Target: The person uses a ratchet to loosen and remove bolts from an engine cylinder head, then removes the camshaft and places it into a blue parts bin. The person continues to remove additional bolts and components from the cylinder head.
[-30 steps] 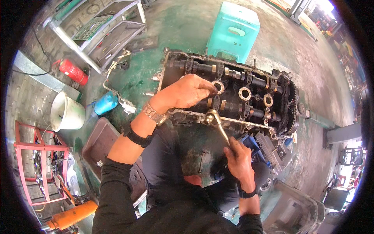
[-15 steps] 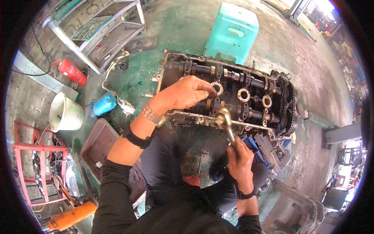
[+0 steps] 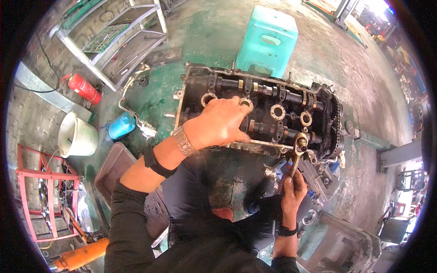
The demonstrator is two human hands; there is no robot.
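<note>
A grimy cylinder head lies in front of me, its two camshafts exposed among bearing caps and round plug-hole rings. My left hand reaches over its left half, fingers bent toward one ring row and thumb spread apart from them. Nothing shows in its grasp, though the palm side is hidden. In my right hand is a ratchet wrench, gripped by the handle. The wrench's head, with what looks like a socket on it, is over the near right edge of the cylinder head.
Beyond the cylinder head stands a turquoise plastic stool. At left are a metal shelf cart, a fire extinguisher, a white bucket and a brown tray. A clear plastic bin is at lower right.
The ratchet wrench in my right hand has moved right, away from the middle of the cylinder head. My left hand has shifted slightly right and nearer, its thumb now spread.
</note>
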